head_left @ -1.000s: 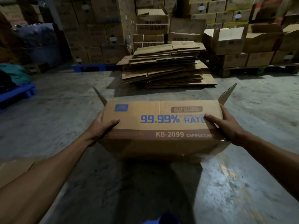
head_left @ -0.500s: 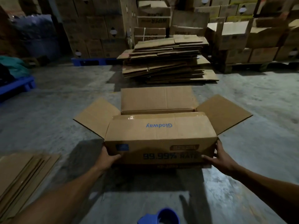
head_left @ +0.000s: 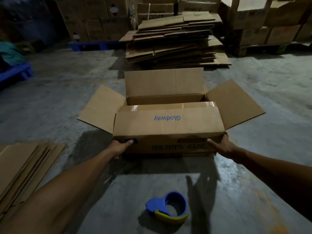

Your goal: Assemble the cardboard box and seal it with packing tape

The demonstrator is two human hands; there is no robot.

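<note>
Four flaps crown the cardboard box, which sits on the concrete floor at the centre of the frame. Its near flap is folded down over the opening, with "Glodway" printed upside down on it and a glossy strip of tape along its far edge. The far flap stands upright, and the two side flaps splay outward to left and right. Print reading "99.99% RATE" runs upside down along the near wall.

At the lower left corner of the box the left hand grips the near wall, its thumb pressed on a blue label and its fingers wrapped around the corner out of sight. At the lower right corner the right hand grips likewise, thumb on the near wall and fingers curled around the end.

Lower in the frame, near the bottom centre, a blue and yellow tape dispenser lies on the floor, well apart from the box. Flattened cartons lie at the lower left. Beyond the box, at upper centre, rises a stack of flattened cardboard, with stacked boxes behind.
</note>
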